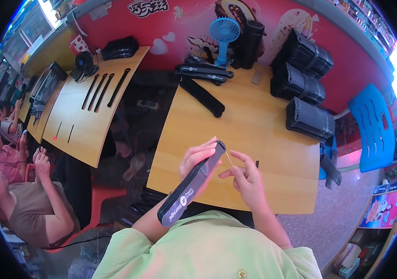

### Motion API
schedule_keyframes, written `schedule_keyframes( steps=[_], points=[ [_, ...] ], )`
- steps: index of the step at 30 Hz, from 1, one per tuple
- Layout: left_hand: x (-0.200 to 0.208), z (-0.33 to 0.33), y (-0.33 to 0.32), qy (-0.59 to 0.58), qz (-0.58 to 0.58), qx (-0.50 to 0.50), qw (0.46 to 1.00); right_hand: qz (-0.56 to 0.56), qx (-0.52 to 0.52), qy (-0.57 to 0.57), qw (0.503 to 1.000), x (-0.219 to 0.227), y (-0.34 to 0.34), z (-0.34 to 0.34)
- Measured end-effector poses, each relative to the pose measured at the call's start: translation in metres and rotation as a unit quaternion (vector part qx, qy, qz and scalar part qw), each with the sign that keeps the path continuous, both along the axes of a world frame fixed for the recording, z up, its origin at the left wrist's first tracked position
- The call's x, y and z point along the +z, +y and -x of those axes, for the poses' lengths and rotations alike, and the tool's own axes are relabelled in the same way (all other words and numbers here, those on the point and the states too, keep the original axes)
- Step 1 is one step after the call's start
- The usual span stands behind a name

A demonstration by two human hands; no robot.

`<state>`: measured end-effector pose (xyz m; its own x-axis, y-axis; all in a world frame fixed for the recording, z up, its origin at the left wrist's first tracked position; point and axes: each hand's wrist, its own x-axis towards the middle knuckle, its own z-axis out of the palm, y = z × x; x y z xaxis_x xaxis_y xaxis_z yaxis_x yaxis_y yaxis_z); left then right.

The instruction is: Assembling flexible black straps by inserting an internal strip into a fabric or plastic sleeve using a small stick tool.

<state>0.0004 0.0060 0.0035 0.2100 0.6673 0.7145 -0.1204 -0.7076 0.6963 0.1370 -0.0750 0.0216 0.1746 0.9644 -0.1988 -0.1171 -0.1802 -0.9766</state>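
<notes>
In front of my chest, my left hand point(194, 159) is closed around a long bundle of black straps point(180, 197) with white printing, tilted with its looped end up and to the right. A thin tan band point(228, 159), which looks like a rubber band, stretches from that end toward my right hand point(248, 180). My right thumb and fingertips are drawn together at the band's lower end. Beyond my hands, another black strap bundle point(202, 96) lies on the wooden table point(240, 125), below a pile of printed straps point(203, 71).
Banded stacks of black straps point(310, 118) line the table's right side. A blue fan point(224, 35) and black cylinder point(250, 42) stand at the back. Left, a second table point(80, 123) carries straps in a row; a seated person point(35, 204) is beside it. A blue chair point(371, 132) stands right.
</notes>
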Motion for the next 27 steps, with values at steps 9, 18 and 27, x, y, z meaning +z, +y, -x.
schedule_keyframes(
  steps=[9,18,27],
  points=[
    [0.010,0.009,0.008,0.046,0.021,-0.090,0.995,-0.138,-0.053,-0.297,0.943,-0.015,0.000,-0.003],
    [-0.009,0.010,0.014,-0.021,0.202,-0.154,0.967,-0.020,-0.012,-0.016,1.000,-0.008,0.000,0.003],
    [-0.008,-0.003,0.003,-0.038,0.070,-0.026,0.997,-0.002,0.004,0.231,0.973,-0.015,0.006,0.017]
  ],
)
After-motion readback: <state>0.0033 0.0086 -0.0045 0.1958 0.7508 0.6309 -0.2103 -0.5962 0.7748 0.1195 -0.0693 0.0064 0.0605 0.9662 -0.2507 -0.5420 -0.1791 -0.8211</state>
